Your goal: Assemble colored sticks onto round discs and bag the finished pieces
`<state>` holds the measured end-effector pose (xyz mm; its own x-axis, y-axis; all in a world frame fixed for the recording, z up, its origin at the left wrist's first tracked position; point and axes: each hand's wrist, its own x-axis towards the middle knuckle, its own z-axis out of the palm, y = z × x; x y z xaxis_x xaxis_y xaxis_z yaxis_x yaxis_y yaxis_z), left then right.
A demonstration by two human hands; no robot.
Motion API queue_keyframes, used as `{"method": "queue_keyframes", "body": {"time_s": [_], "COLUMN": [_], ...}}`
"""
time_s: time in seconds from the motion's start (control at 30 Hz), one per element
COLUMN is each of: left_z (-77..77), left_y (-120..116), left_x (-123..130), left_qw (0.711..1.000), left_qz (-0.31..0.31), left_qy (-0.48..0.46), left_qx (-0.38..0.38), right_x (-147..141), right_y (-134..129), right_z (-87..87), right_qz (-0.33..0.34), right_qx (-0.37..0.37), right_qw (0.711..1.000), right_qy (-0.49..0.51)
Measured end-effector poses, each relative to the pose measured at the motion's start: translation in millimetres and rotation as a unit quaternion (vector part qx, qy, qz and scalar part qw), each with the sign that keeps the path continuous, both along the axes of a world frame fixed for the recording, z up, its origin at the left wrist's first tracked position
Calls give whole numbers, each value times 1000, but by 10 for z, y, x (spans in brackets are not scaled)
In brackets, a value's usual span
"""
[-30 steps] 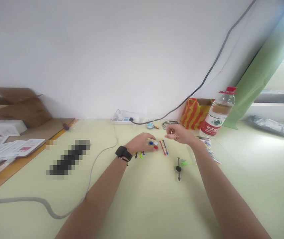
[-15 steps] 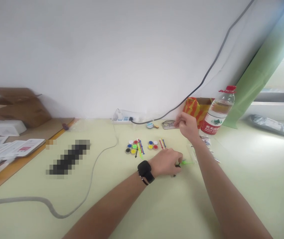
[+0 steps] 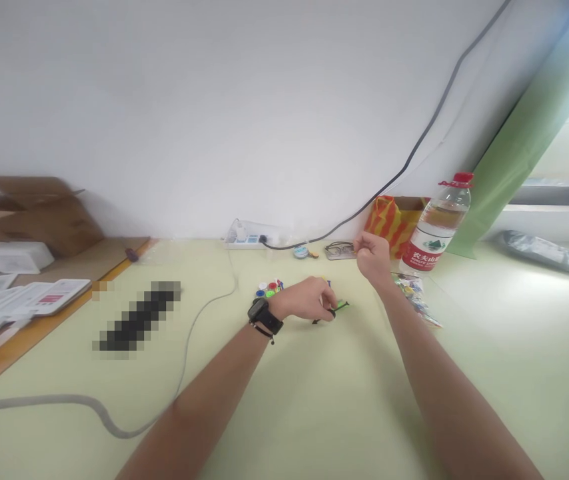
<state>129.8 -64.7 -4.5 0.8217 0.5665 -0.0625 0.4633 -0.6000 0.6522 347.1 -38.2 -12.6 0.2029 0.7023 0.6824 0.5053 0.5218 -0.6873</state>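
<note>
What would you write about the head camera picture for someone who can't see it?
A left hand pinches a black arrow-shaped piece at a pale green table. The right hand is curled beside it, near a red-capped bottle.

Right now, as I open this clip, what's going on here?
A person works at a table with both bare hands. The left hand grips a black arrow-shaped piece in its fingertips; small coloured discs lie beyond its wrist, partly hidden. The right hand is curled closed near a pair of glasses; whether it holds anything can't be told. Small packets lie beside the right forearm.
</note>
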Motion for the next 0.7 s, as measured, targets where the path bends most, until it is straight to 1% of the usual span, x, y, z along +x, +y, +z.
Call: {"method": "queue_keyframes", "body": {"time_s": [0.1,0.2,0.27,0.37,0.43,0.53,0.6,0.7], "left_z": [-24,2,46,114,141,143,125,111], "left_y": [37,60,88,155,205,270,302,329], "left_x": [-24,-65,-122,-236,-303,-362,-377,-395], "left_qw": [999,997,992,983,980,976,969,961], "left_qz": [-21,-22,-18,-11,19,100,144,173], "left_qy": [-5,-54,-93,-134,-147,-156,-163,-169], "left_qx": [-31,-57,-86,-127,-129,-115,-119,-135], "right_x": [-25,-38,-56,-107,-157,-249,-316,-411], "right_y": [-6,-17,-26,-36,-37,-37,-39,-46], "right_z": [23,57,76,71,35,-55,-114,-147], "right_qz": [25,44,39,-1,-35,-79,-99,-108], "right_qx": [-28,-56,-65,-62,-51,-28,-26,-44], "right_qw": [999,995,992,990,992,993,993,993], "right_qy": [-29,-64,-100,-123,-109,-81,-54,-2]}}
